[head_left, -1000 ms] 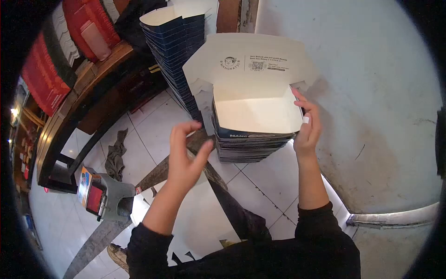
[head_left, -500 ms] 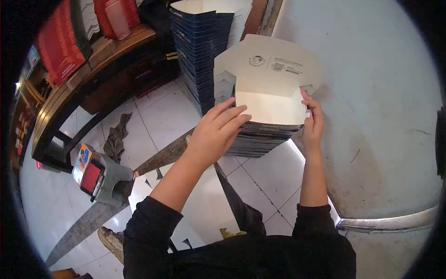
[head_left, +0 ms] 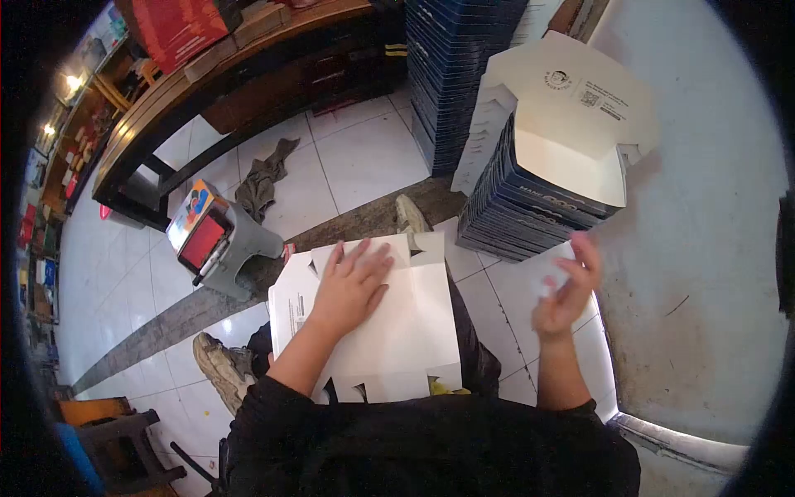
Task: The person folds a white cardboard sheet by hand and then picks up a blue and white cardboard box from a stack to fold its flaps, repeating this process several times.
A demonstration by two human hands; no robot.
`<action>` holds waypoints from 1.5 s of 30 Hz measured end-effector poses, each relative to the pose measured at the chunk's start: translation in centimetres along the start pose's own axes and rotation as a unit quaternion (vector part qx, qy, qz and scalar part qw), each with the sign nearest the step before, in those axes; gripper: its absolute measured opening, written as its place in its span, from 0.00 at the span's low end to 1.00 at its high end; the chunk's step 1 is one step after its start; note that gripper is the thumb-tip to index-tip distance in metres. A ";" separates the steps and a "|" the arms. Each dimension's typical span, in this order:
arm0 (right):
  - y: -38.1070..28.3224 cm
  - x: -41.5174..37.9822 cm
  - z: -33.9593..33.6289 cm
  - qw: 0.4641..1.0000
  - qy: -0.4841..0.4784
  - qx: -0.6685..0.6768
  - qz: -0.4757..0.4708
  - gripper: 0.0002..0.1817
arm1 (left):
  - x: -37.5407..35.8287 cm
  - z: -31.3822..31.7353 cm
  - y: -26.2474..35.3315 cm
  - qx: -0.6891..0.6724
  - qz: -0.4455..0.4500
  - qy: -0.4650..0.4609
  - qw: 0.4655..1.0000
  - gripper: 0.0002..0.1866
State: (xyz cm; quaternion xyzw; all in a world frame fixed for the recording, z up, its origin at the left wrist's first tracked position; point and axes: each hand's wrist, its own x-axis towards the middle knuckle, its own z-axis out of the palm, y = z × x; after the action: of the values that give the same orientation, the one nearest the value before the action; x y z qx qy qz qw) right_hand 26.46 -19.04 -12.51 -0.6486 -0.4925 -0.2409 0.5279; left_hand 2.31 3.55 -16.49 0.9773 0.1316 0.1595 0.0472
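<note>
Flat white cardboard box blanks (head_left: 414, 327) with cut slots and tabs lie across my lap. My left hand (head_left: 354, 286) rests on the top blank, fingers spread. My right hand (head_left: 568, 290) is in the air to the right of the blanks, fingers loosely curled and apart, somewhat blurred, with nothing in it. Beyond it stands a stack of nested dark-blue boxes (head_left: 530, 203). The topmost folded box (head_left: 571, 170) is white inside, and its printed lid flap stands up at the back.
A taller stack of blue boxes (head_left: 455, 79) stands behind. On the left are a grey stool (head_left: 248, 240) with a phone (head_left: 205, 242) on it, a cloth (head_left: 265, 178) on the tiled floor and a wooden bench (head_left: 174, 95). A pale wall-like surface (head_left: 687, 248) borders the right.
Both hands have left the folded box on the stack. My left hand has come down onto the blanks, and my right hand has moved back and lower. The view has shifted left.
</note>
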 end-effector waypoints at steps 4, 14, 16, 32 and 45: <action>-3.3 0.2 3.7 0.986 -0.165 -0.037 0.010 0.22 | 1.1 -0.6 1.0 -0.065 -0.063 0.064 0.994 0.30; -2.2 -5.5 10.4 0.909 -0.356 0.012 0.215 0.43 | -0.3 1.3 -1.0 -0.088 -0.038 0.139 0.986 0.27; -2.9 -5.1 10.6 0.909 -0.372 -0.006 0.187 0.44 | 0.3 0.3 -0.8 -0.120 -0.067 0.134 0.981 0.27; -4.9 -5.9 9.6 0.936 -0.306 -0.009 0.172 0.34 | 0.3 0.0 -0.2 -0.103 -0.059 0.164 0.979 0.27; -7.3 -5.9 9.4 0.945 -0.291 0.046 0.144 0.35 | -0.2 0.7 0.2 -0.047 -0.085 0.157 0.983 0.31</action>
State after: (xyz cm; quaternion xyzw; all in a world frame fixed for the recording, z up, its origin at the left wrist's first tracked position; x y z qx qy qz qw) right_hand 15.69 -12.93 -17.22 -0.7296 -0.5367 0.0599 0.4196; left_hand 2.40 3.23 -17.22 0.9222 0.2122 0.3120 0.0848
